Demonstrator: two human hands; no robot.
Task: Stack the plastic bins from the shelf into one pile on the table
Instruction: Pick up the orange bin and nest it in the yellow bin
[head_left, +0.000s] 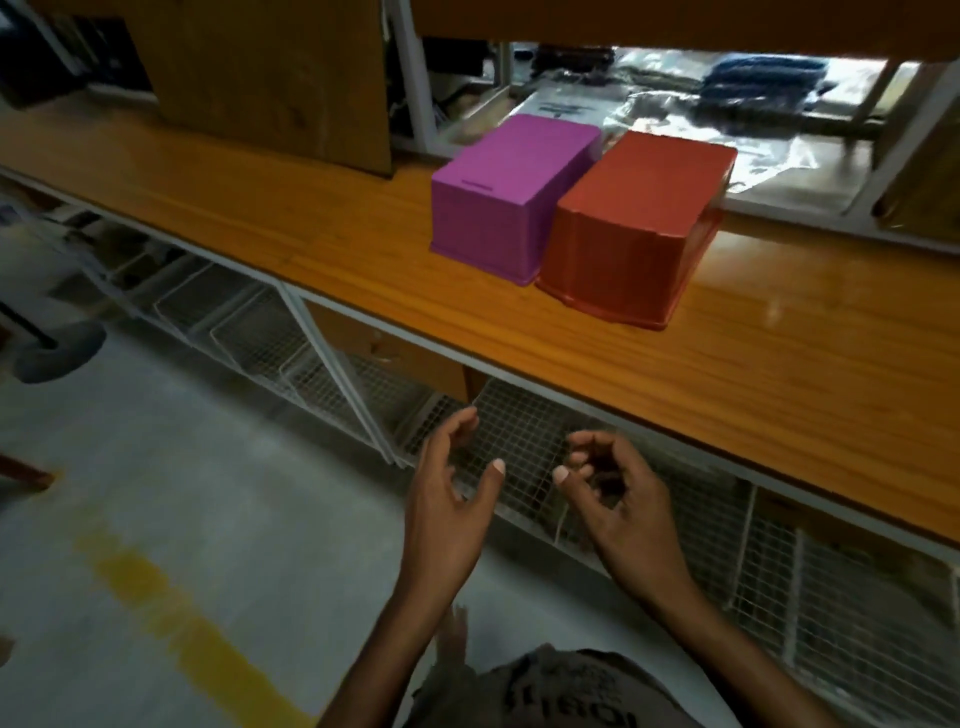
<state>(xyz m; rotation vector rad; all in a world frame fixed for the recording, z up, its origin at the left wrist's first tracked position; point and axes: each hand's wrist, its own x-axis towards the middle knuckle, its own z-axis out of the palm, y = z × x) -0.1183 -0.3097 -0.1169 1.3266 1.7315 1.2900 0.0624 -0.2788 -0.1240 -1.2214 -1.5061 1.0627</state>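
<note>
Two plastic bins stand upside down, side by side and touching, on the wooden table. The purple bin is on the left, the red-orange bin on the right. My left hand and my right hand hover below the table's front edge, well short of the bins. Both hands hold nothing. The left hand's fingers are spread; the right hand's fingers are loosely curled but apart.
A wooden panel leans upright behind the table at the left. A shelf with plastic-wrapped goods lies behind the bins. Wire mesh baskets hang under the table. A yellow line crosses the grey floor.
</note>
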